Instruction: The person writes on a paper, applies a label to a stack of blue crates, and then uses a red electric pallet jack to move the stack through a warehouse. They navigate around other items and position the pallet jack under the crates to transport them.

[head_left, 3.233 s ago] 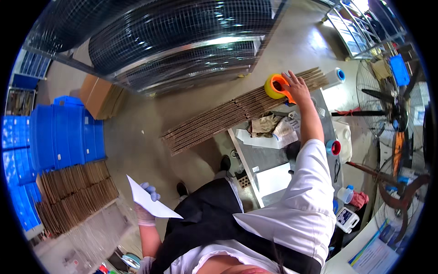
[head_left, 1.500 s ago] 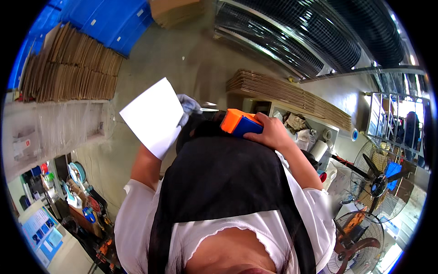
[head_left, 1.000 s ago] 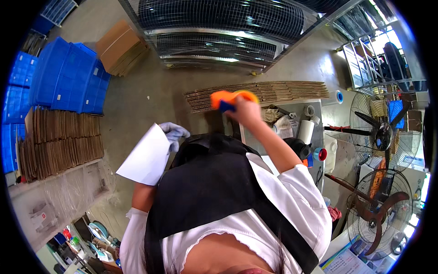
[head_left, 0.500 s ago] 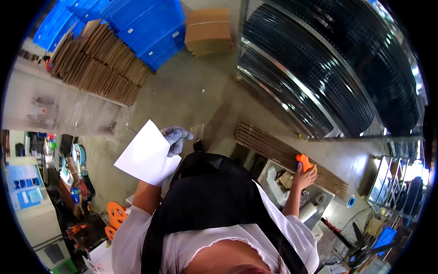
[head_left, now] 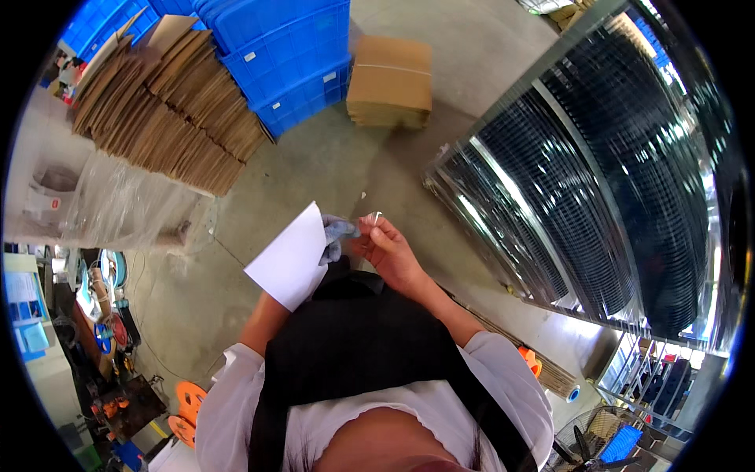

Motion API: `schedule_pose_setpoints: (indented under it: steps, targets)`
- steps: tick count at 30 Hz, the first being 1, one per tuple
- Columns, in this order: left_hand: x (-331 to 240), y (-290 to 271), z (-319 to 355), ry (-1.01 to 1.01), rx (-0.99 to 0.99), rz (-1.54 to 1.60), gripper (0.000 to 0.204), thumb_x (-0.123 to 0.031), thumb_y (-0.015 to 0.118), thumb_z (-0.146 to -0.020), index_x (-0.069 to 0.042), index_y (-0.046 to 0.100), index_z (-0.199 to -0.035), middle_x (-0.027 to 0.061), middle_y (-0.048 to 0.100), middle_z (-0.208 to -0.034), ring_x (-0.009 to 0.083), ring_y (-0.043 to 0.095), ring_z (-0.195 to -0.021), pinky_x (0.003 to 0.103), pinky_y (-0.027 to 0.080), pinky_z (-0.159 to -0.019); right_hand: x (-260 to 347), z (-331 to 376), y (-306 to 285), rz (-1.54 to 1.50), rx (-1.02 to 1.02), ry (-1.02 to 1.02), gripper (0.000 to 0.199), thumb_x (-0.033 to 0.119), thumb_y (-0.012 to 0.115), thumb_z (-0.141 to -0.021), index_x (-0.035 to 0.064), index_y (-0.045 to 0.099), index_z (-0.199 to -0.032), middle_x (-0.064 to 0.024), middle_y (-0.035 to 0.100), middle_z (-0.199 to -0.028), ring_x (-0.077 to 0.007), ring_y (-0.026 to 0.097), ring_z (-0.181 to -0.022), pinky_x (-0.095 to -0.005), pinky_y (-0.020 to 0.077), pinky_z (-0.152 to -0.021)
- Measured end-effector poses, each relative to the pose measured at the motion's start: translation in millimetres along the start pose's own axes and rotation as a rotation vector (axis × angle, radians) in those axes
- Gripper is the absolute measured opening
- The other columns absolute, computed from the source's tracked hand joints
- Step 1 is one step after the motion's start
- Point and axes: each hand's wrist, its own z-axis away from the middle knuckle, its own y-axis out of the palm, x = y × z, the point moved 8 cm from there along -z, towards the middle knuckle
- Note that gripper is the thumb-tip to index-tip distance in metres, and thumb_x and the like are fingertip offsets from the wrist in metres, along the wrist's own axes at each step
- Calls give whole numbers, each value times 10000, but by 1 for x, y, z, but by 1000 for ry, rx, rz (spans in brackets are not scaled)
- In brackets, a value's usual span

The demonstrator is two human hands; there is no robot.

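Note:
My left hand (head_left: pixel 336 234), in a grey glove, is closed with a white sheet of paper (head_left: pixel 289 256) in its grip. The sheet slants down to the left, over part of my left wrist. Close beside it, my bare right hand (head_left: pixel 387 250) pinches a small shiny clear piece of film (head_left: pixel 376 217). The fingertips of both hands nearly meet in front of my black apron (head_left: pixel 362 338). Whether the clear piece reaches into the gloved fingers I cannot tell. An orange tape dispenser (head_left: pixel 530 361) shows beyond my right sleeve, apart from either hand.
Flattened cardboard (head_left: pixel 177 102) is stacked at the far left, beside blue crates (head_left: pixel 283 63). A strapped cardboard bundle (head_left: pixel 389 82) lies on the floor ahead. Film-wrapped black goods (head_left: pixel 566 189) stand tall on the right. A fan (head_left: pixel 594 440) is at the lower right.
My right hand has let go of the orange tape dispenser and come in beside my left hand, now pinching clear film. The left hand and paper have shifted right in the view.

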Motion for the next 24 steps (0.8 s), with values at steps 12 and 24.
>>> schedule_pose_setpoints:
  steps: [12,24]
  targets:
    - [-39,-41,-216,-32,85,-56,236,-197,600,-872,-29,656,-1029,13,622,-768,46,425,-528,196,331,-484,155,-124,-37,439,-518,-578,39,58,630,-834,41,614,-802,-66,611,-959,-139,558,-867,-279,449,-772]
    - [-118,-187,-401,-222,-248,158,427,-321,505,-948,-110,437,-1312,-4,563,-1203,32,451,-512,186,357,-425,403,-303,-110,221,-568,-812,46,83,604,-874,80,582,-833,-55,623,-927,-123,557,-853,-247,440,-709]
